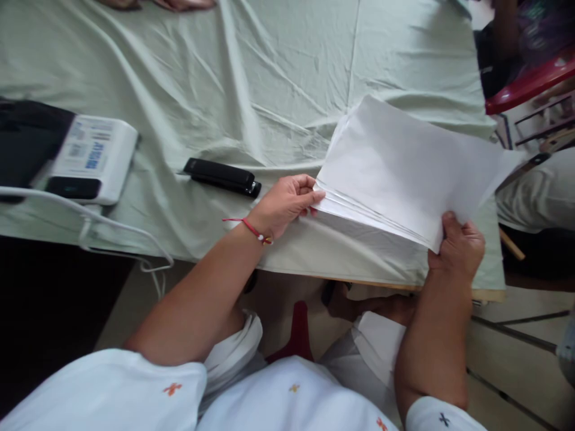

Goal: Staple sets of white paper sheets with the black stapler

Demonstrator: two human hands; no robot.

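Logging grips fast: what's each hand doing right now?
Left hand: fingers closed on the left edge of the stack of papers.
Right hand: closed, gripping the stack's near right corner.

The stack of paper [404, 167] is plain white. The cloth [251, 78] over the surface is pale green. The stapler [222, 177] is black, the wrist string [247, 227] red, the chair [530, 84] dark red.

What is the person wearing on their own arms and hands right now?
Both forearms are bare. The left hand has a thin red cord bracelet with small beads at the wrist. The right hand shows no bracelet or ring. Short white fabric sleeves with small orange and dark cross marks cover the upper arms.
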